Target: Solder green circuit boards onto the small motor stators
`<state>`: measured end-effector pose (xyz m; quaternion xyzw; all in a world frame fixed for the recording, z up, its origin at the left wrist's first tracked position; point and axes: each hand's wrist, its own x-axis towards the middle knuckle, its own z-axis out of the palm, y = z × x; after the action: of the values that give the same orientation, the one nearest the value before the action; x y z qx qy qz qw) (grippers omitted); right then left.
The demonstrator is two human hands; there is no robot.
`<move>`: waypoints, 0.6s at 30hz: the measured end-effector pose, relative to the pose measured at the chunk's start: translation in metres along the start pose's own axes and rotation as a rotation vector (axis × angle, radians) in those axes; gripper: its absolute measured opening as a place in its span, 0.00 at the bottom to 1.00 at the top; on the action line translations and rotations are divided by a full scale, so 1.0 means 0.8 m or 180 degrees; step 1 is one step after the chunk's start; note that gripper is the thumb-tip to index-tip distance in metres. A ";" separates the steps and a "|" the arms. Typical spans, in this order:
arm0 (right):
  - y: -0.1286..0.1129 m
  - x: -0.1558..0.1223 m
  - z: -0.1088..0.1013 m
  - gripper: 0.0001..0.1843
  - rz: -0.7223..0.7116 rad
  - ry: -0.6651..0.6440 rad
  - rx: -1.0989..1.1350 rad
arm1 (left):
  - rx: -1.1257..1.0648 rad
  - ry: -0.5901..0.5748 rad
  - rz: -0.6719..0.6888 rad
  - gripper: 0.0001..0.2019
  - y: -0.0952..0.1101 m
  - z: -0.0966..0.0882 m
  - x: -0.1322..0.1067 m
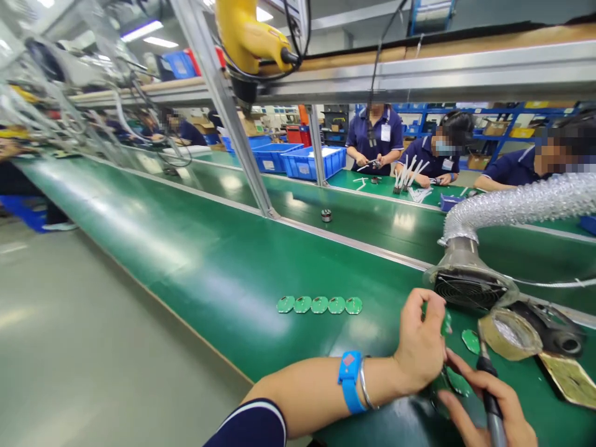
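My left hand (pixel 421 344), with a blue wrist strap and a metal bangle, rests on the green bench with its fingers curled around a small round green circuit board (pixel 459 382). My right hand (pixel 488 403) is closed on a black-handled soldering iron (pixel 488 391), its tip pointing up toward another green board (pixel 470 340). A row of several round green boards (pixel 320 305) lies on the bench to the left of my hands.
A fume extractor fan (pixel 468 287) on a silver flexible duct (pixel 521 208) sits just behind my hands, beside a solder holder (pixel 510 334) and black stand (pixel 554 329). Co-workers in blue shirts (pixel 375 133) work across the conveyor (pixel 354 217). Blue bins (pixel 307 161) stand farther back. A yellow tool (pixel 246 37) hangs overhead.
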<state>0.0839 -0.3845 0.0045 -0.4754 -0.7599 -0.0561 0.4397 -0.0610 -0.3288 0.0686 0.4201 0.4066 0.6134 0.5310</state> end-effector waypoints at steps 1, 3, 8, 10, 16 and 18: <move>-0.006 0.003 -0.001 0.15 -0.0011 0.0070 0.0059 | -0.0146 0.0044 -0.0240 0.18 -0.002 0.000 0.004; -0.010 0.010 -0.005 0.10 -0.0064 0.0177 0.0169 | 0.0142 -0.0095 -0.0420 0.16 -0.010 -0.011 0.010; 0.013 0.018 -0.026 0.07 0.0476 -0.0286 0.0318 | 0.1459 -0.1231 -0.0317 0.14 -0.034 -0.072 0.019; 0.018 0.017 -0.029 0.06 0.0591 -0.0478 0.0331 | 0.1748 -0.1664 -0.0158 0.15 -0.038 -0.087 0.016; 0.001 0.014 -0.011 0.10 0.0600 -0.0540 0.0337 | 0.3370 -0.2044 0.0967 0.14 -0.046 -0.072 -0.012; -0.005 0.013 -0.007 0.08 0.0528 -0.0442 0.0321 | 0.3711 -0.2041 0.1147 0.15 -0.050 -0.064 -0.019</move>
<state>0.0822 -0.3825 0.0167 -0.5167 -0.7484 0.0519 0.4125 -0.0961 -0.3423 0.0133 0.8588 0.4168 0.2187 0.2022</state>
